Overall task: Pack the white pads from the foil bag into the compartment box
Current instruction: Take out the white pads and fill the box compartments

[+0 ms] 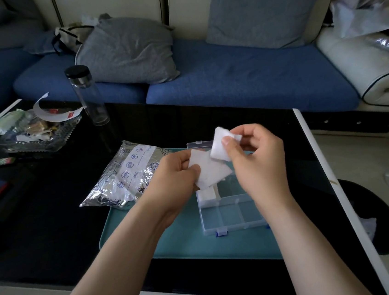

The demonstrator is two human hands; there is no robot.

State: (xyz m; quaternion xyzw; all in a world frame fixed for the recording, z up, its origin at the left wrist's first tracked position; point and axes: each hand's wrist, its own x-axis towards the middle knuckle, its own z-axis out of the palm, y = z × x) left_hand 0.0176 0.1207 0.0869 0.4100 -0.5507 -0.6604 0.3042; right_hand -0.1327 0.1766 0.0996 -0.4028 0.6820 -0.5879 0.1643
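Observation:
My left hand (174, 171) grips a small stack of white pads (209, 169) above the clear compartment box (234, 213), which lies open on a teal mat (150, 236). My right hand (254, 155) pinches one folded white pad (221, 148) between thumb and fingers, just above and to the right of the stack. More white pads (207, 196) fill the box's far-left compartment. The silver foil bag (124, 176) lies on the mat's far-left corner, left of my left hand.
The black glass table (51, 210) also holds a clear bottle with a black cap (87, 93), a glass tray of clutter (36, 132) at the far left, and small packets at the left edge. A blue sofa (229, 76) stands behind. The table's white edge (331, 181) runs along the right.

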